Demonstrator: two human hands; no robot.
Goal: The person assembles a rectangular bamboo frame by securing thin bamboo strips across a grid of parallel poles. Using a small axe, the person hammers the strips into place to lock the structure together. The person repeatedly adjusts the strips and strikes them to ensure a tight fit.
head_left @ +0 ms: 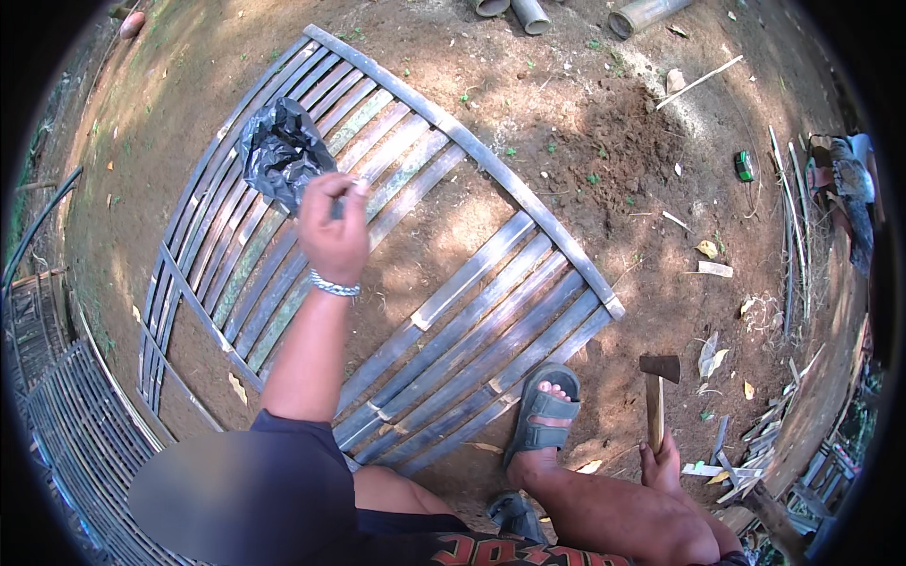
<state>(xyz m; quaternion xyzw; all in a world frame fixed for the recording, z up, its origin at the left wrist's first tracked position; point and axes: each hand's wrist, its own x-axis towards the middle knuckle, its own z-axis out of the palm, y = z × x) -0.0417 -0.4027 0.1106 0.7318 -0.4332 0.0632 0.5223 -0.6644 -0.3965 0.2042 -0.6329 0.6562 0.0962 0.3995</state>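
My left hand (332, 231), with a braided band at the wrist, is raised over a slatted bamboo panel (462, 141). Its fingers are pinched together, and something small and pale shows at the fingertips, too small to name. Just beyond it lies a crumpled black plastic bag (281, 151) on the slats; whether the hand touches the bag I cannot tell. At the lower right, my right hand (662, 462) is wrapped round the wooden handle of a hatchet (655, 406), its dark metal head upward. A wide gap splits the panel's slats into two groups.
My sandalled foot (547, 410) stands by the panel's near right corner. A green tape measure (745, 167) lies on the soil at right, left of long thin sticks (791, 226). Cut bamboo tubes (646, 17) lie at the far edge, and split scraps (779, 415) pile at right.
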